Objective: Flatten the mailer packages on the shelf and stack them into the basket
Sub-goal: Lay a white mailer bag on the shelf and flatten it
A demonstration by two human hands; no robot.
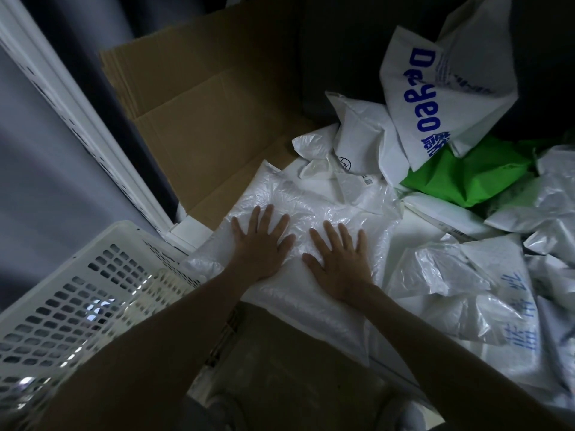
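We see both hands laid flat, side by side, on a crinkled translucent white plastic mailer (329, 203) that lies on the white shelf (417, 231), with its near edge hanging over the shelf's front. The left hand (264, 241) presses with fingers straight and spread, so its grip is released. The right hand (340, 262) does the same just beside it, its grip also released, and the two thumbs are near but apart.

At lower left we find the white perforated plastic basket (77, 293), with the left forearm crossing over its rim. We cannot tell what lies inside it.

Behind the pressed mailer lie flattened brown cardboard sheets (202, 119). To the right we see a loose heap of crumpled white mailers (466, 275), a bright green mailer (460, 172) and, above that, a white bag with blue lettering (435, 98).
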